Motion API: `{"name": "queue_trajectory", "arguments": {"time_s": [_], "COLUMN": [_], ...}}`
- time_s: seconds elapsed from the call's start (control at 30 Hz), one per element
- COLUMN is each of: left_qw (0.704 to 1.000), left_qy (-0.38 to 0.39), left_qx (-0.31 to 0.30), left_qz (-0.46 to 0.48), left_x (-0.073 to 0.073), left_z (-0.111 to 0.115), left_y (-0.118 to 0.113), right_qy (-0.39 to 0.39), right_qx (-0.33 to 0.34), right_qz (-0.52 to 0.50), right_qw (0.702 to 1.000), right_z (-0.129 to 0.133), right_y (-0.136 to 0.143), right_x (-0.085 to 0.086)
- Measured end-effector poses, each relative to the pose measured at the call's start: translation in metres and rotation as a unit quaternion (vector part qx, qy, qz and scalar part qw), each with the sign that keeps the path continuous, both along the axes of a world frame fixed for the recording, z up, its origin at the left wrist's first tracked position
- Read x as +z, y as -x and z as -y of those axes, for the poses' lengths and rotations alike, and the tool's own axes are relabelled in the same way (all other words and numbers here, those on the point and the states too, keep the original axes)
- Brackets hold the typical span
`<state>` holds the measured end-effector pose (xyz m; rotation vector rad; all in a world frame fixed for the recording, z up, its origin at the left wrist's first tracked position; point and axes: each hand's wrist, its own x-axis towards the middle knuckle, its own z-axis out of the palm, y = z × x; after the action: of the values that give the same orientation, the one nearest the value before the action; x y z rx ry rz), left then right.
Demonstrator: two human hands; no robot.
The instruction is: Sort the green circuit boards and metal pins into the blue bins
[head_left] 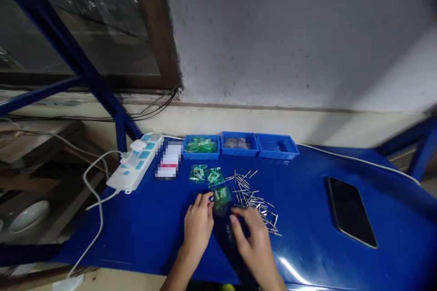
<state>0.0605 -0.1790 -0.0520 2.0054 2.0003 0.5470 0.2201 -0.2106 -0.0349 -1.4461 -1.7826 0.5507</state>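
Observation:
My left hand (199,223) pinches the left edge of a small green-tinted plastic bag (222,198) that holds pale, short pieces. Right of the bag, my right hand (254,234) hovers over the table, thumb and forefinger slightly apart, with nothing visible between them. It partly covers a loose pile of thin silvery metal pins (251,198), which look like blind rivets. Just beyond the held bag, two similar filled bags lie flat: one to the left (198,173) and another beside it (214,177). A small, blurred clear thing lies near my right thumb.
Along the wall stand three blue bins: one with green bags (201,156), one with clear pieces (239,151), and one with little visible inside (278,154). A white power strip (136,163) and a blurred-out white item (170,159) are left. A black phone (351,211) lies right.

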Motion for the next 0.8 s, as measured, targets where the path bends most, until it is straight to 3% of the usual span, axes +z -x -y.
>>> {"name": "queue_trajectory", "arguments": {"time_s": [0.1,0.2,0.3,0.43,0.8], "left_qw": [1.000,0.999,0.996,0.997,0.990], "left_qy": [0.007,-0.038,-0.077,-0.053,-0.054], "left_qx": [0.000,0.003,-0.007,-0.028,-0.043], "left_qz": [-0.007,0.016,0.042,0.057,0.121], "left_x": [0.001,-0.001,-0.005,-0.007,-0.003], "left_z": [-0.011,-0.011,0.004,0.024,0.021], "left_y": [0.008,0.011,0.009,0.005,0.012], "right_qy": [0.003,-0.012,-0.019,-0.029,-0.017], "right_qx": [0.067,0.054,0.046,0.090,0.184], "right_qz": [0.021,0.073,0.142,0.193,0.150], "right_qw": [0.998,0.996,0.989,0.977,0.971], "right_z": [0.024,0.030,0.034,0.047,0.081], "right_y": [0.006,0.001,-0.007,-0.012,-0.017], "right_x": [-0.009,-0.016,-0.026,-0.036,-0.028]}}
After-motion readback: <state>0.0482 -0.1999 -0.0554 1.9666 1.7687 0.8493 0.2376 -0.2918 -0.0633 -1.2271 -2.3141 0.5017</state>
